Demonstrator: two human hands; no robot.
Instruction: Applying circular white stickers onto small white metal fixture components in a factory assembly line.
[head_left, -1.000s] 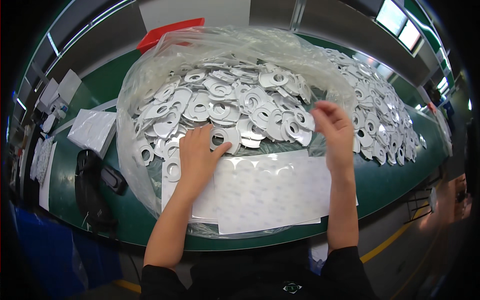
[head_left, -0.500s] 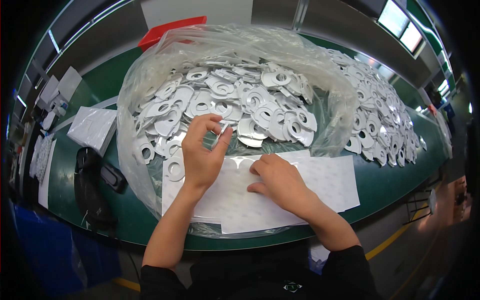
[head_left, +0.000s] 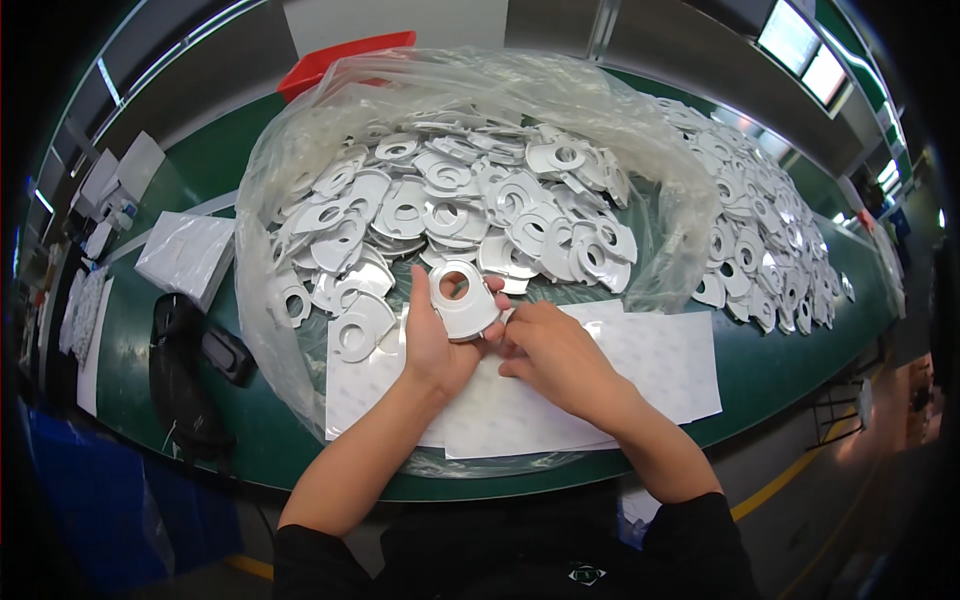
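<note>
In my left hand lies a white flat plastic part with a round hole, its broad face turned up. The thumb runs along one side and the fingertips wrap round the other. My right hand is closed beside the part's lower right edge, thumb and fingertips drawn together; whatever they pinch is hidden. Beneath both hands are white sheets with a faint spotted pattern. A similar part rests at the sheets' upper left corner. Beyond my hands, a heap of such parts fills an opened clear plastic bag.
A second heap of white parts covers the table's right side. On the left stand a wrapped white stack, a black pouch and a small black device. A red bin is behind the bag. The green table's front edge curves before me.
My left hand has come down and toward my right hand, turning the part from edge-on to face up. My right hand has shifted slightly, its fingertips now close to the part.
</note>
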